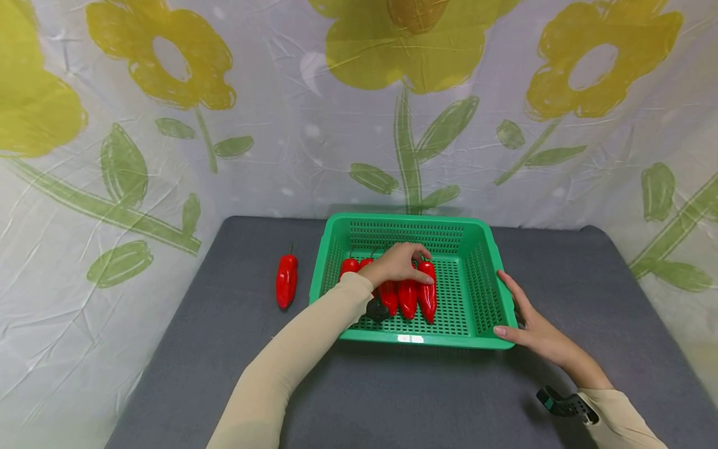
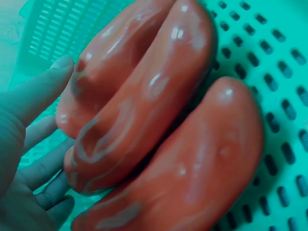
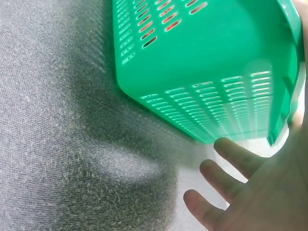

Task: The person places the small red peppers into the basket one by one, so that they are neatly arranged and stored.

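Observation:
My left hand reaches into a green basket and holds the rightmost red pepper near its stem end, thumb on one side and fingers on the other. In the left wrist view the thumb lies against a glossy pepper, with two more alongside. Several red peppers lie side by side on the basket floor, partly hidden by my left forearm. My right hand grips the basket's right rim between thumb and index finger. In the right wrist view, its other fingers spread below the rim.
Another red pepper lies on the dark grey table, left of the basket. Behind the table hangs a white cloth with yellow flowers. A dark band circles my right wrist.

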Available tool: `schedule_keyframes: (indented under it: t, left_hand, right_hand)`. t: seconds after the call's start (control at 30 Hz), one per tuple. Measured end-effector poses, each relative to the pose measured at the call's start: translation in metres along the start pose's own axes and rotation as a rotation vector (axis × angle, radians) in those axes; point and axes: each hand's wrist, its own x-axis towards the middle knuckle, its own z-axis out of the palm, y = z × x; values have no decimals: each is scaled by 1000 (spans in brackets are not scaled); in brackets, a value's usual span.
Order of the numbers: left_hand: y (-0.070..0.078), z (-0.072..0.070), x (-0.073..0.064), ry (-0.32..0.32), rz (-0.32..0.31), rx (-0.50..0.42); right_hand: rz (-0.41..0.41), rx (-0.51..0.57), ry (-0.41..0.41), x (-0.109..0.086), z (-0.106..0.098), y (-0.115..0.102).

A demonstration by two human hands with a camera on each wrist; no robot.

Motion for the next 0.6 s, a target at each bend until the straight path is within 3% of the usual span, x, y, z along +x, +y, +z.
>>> schedule_keyframes:
  t: [0.27, 0.6]
  left_hand:
    - [6, -10, -3, 46, 0, -41]
    - [21, -32, -13, 91, 59, -112]
  right_hand:
    - [9, -5, -1, 0, 0, -1]
    - [-3, -5, 2, 0, 1, -2]
